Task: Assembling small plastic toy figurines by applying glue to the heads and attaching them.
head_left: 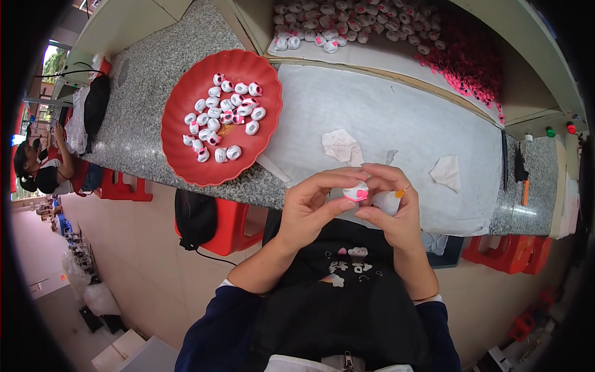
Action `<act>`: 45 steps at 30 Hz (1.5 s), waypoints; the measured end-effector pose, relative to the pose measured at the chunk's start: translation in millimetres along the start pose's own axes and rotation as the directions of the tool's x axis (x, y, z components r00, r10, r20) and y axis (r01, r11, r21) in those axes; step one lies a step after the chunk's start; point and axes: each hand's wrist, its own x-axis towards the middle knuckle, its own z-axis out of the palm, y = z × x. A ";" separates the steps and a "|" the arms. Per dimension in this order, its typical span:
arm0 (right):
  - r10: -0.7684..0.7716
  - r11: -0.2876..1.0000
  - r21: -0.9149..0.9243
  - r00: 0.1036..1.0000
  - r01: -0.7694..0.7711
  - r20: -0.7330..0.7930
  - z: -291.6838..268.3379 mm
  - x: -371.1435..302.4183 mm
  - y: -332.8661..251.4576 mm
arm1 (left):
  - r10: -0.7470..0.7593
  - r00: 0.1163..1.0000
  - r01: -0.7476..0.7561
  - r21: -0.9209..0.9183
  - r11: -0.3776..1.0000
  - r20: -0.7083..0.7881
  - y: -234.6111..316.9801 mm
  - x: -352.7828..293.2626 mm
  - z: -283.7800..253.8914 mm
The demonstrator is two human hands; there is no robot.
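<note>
Pinches white-and-pink bead (356,191) in nearly closed left hand (310,201); just right, cups white bottle (387,203) in curled right hand (403,218), with orange tip (400,193) turned away from bead.

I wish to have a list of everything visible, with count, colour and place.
Scalloped plate: one, red, left on counter
Ornaments: over twenty, white and pink, on plate
Ornament heap: uncounted, white and pink, on shelf
Loose pieces: uncounted, pink, shelf's right
Sheet: one, white, counter's middle
Larger scraps: two, off-white, on sheet
Stools: several, red, on floor
Cloth bundle: one, black, middle stool
Co-worker: one, far left
Left hand: one, bare, front centre, holding white-pink ornament
Right hand: one, bare, beside it, holding whitish orange-tipped bottle
</note>
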 end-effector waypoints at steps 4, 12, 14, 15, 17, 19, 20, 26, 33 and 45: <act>0.022 1.000 0.019 0.999 -0.021 -0.033 -5.3 -1.4 4.1 | -0.059 0.997 0.061 -0.038 0.997 0.057 0.1 1.1 0.1; 0.066 0.986 0.151 0.998 -0.064 -0.005 -7.5 -4.2 7.3 | -0.012 0.998 0.000 0.180 0.984 0.066 0.5 -1.1 -2.3; 0.113 0.984 0.144 0.993 -0.107 -0.028 -6.4 -4.8 4.4 | -0.106 0.993 0.101 0.111 0.989 0.045 3.1 0.2 -2.4; 0.158 0.979 0.137 0.986 -0.149 -0.053 -5.7 -5.8 3.4 | -0.107 0.993 0.102 0.110 0.989 0.043 3.1 -0.3 -1.8; 0.135 0.984 0.124 0.989 -0.127 -0.054 -5.5 -6.9 5.5 | -0.076 0.997 0.071 0.158 0.985 0.028 2.6 -0.9 -0.5; 0.111 0.988 0.110 0.992 -0.104 -0.055 -5.6 -8.3 7.3 | -0.059 0.997 0.050 0.173 0.984 0.044 1.3 -1.7 -1.9; 0.102 0.990 0.099 0.994 -0.097 -0.049 -5.7 -8.7 8.0 | -0.041 0.997 0.029 0.189 0.982 0.062 0.5 -1.9 -2.9; 0.091 0.993 0.082 0.995 -0.087 -0.049 -5.9 -10.0 10.6 | 0.007 0.996 -0.029 0.234 0.972 0.094 -2.5 -3.9 -6.8; 0.171 0.965 0.201 0.985 -0.170 0.012 -4.2 -13.2 3.0 | -0.024 0.992 0.017 0.051 0.999 0.124 -7.8 -5.6 -7.8; 0.152 0.983 0.112 0.987 -0.144 -0.058 -0.3 3.4 10.5 | 0.313 0.944 -0.144 0.719 0.680 -0.107 35.1 0.5 -49.7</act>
